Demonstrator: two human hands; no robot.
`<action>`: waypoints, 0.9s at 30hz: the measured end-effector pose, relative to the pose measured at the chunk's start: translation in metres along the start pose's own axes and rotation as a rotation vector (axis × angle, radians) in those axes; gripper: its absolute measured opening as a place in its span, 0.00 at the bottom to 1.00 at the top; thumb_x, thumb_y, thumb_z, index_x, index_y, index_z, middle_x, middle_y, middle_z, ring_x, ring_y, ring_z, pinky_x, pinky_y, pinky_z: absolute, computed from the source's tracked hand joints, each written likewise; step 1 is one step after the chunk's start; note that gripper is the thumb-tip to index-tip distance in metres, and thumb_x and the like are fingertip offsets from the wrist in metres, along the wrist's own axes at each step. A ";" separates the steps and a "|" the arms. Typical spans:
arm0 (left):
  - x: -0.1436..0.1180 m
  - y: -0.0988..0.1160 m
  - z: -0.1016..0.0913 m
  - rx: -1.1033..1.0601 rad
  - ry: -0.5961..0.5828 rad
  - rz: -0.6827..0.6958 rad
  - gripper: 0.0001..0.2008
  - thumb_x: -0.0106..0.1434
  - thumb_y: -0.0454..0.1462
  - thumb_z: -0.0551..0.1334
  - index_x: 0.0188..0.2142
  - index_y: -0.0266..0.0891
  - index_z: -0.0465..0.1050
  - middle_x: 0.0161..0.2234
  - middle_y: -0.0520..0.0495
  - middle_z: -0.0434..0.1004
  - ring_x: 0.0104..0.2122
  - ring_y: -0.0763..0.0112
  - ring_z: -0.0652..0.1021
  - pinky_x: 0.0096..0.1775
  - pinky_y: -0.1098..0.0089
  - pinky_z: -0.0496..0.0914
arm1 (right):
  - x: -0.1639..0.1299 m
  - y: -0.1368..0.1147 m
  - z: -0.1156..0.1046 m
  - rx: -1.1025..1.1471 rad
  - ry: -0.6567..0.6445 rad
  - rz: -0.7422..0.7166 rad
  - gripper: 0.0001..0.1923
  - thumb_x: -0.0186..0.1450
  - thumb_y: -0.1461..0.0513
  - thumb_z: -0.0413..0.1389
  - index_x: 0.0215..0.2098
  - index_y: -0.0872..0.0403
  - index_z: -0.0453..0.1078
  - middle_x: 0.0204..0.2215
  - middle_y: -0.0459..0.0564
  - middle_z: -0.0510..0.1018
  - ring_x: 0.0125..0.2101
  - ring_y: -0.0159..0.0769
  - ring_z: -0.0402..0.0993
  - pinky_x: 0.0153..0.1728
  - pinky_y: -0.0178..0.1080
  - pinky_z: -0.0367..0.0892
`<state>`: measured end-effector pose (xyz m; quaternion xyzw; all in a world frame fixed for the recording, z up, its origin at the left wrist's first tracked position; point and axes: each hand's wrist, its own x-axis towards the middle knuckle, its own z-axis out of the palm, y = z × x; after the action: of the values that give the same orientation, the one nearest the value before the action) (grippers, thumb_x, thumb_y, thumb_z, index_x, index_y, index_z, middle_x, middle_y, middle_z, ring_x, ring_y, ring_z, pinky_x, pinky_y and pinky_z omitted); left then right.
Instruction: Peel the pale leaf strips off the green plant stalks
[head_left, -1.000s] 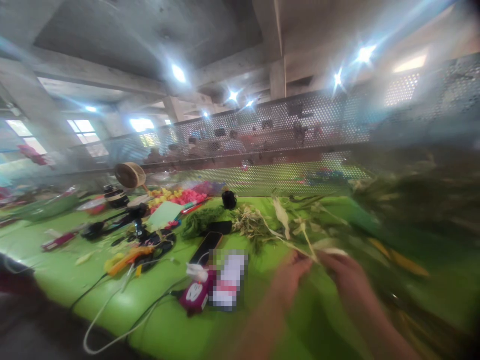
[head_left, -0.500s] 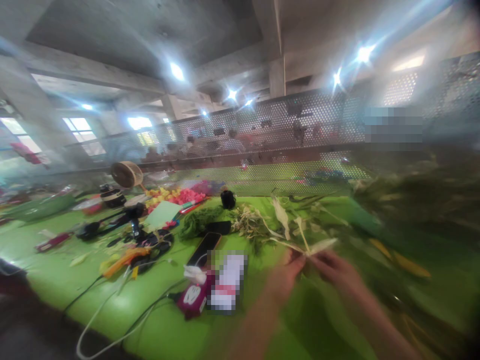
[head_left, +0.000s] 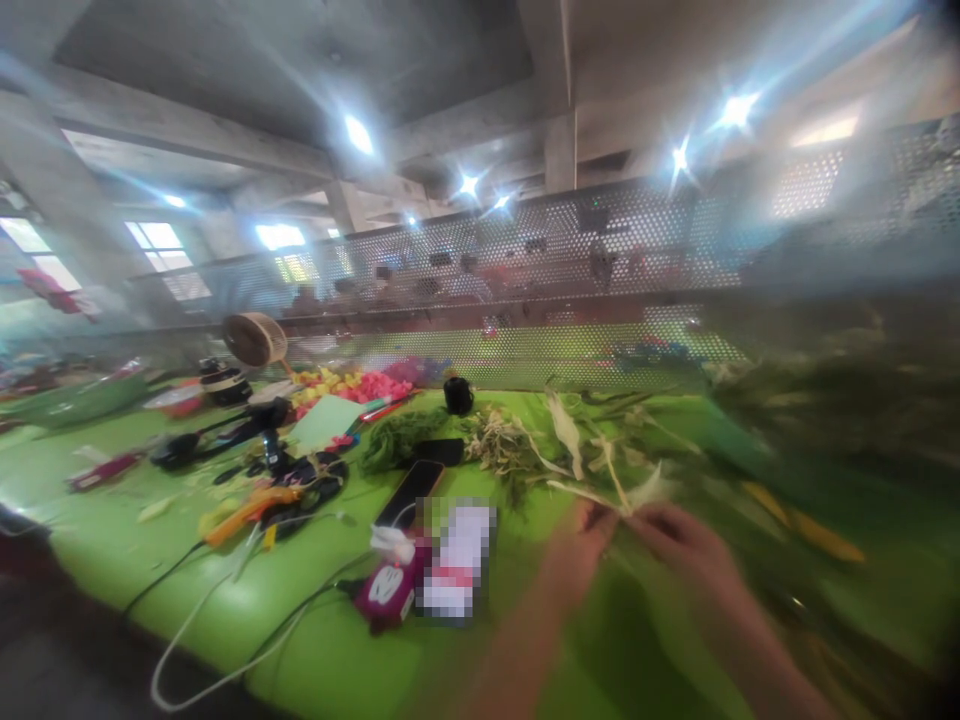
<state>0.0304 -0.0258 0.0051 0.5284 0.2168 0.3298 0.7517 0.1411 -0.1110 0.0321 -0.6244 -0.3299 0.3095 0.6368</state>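
Both hands meet low over the green table, right of centre. My left hand [head_left: 576, 548] is closed in a pinch at the base of a sprig of pale leaves [head_left: 613, 470]. Beside it, my right hand [head_left: 681, 540] is also closed, its fingertips on the same sprig where the leaves join. One narrow leaf points left, another upward, and a wider one rises by the right fingers. Just beyond lie a dried pale leaf [head_left: 565, 434] and a heap of beige-green foliage [head_left: 501, 443]. Blur hides the exact finger contact.
A purple power adapter [head_left: 388, 592], a black phone [head_left: 411, 490] and an orange glue gun [head_left: 251, 514] with trailing cables lie left. Pink petals [head_left: 381, 386] and a black cup-like object [head_left: 457, 395] stand farther back. A perforated metal screen [head_left: 525, 270] borders the table; dark foliage [head_left: 832, 410] fills the right.
The wide leaf by my right fingers has tipped upward. Both hands keep their pinch and have barely moved; the whole view has shifted slightly.
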 end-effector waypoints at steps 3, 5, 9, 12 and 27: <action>0.000 -0.001 0.001 -0.034 -0.030 0.040 0.16 0.57 0.45 0.66 0.40 0.37 0.75 0.26 0.50 0.71 0.25 0.74 0.67 0.39 0.69 0.65 | -0.001 0.001 0.001 0.028 0.005 0.008 0.16 0.49 0.50 0.65 0.29 0.52 0.77 0.24 0.47 0.79 0.26 0.36 0.70 0.27 0.35 0.63; 0.001 -0.004 0.000 -0.019 -0.026 0.066 0.15 0.57 0.45 0.66 0.39 0.38 0.75 0.26 0.50 0.71 0.26 0.73 0.67 0.40 0.68 0.65 | -0.002 0.000 0.001 0.048 0.004 0.015 0.15 0.49 0.51 0.65 0.30 0.51 0.77 0.24 0.48 0.79 0.28 0.39 0.72 0.29 0.36 0.65; 0.004 -0.009 -0.002 0.091 0.027 0.076 0.16 0.56 0.46 0.66 0.39 0.39 0.76 0.30 0.47 0.74 0.32 0.67 0.71 0.39 0.67 0.65 | -0.002 -0.005 0.002 -0.042 0.080 0.013 0.13 0.47 0.52 0.64 0.26 0.52 0.77 0.24 0.50 0.80 0.29 0.44 0.75 0.30 0.39 0.66; 0.003 -0.011 -0.003 0.251 0.103 0.117 0.12 0.56 0.45 0.66 0.36 0.40 0.76 0.32 0.45 0.76 0.35 0.63 0.71 0.40 0.66 0.65 | 0.000 -0.003 0.001 -0.212 0.076 -0.021 0.13 0.48 0.52 0.62 0.24 0.53 0.78 0.25 0.53 0.81 0.28 0.46 0.75 0.29 0.41 0.66; 0.002 -0.010 0.000 0.260 -0.077 0.134 0.10 0.60 0.38 0.62 0.41 0.38 0.72 0.39 0.46 0.76 0.39 0.67 0.73 0.46 0.66 0.67 | 0.009 0.016 -0.009 0.000 0.022 0.051 0.14 0.50 0.50 0.63 0.25 0.53 0.75 0.21 0.47 0.78 0.22 0.35 0.68 0.23 0.35 0.61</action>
<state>0.0344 -0.0266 -0.0037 0.6470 0.1931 0.3281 0.6607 0.1540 -0.1088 0.0162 -0.6361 -0.3068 0.3189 0.6321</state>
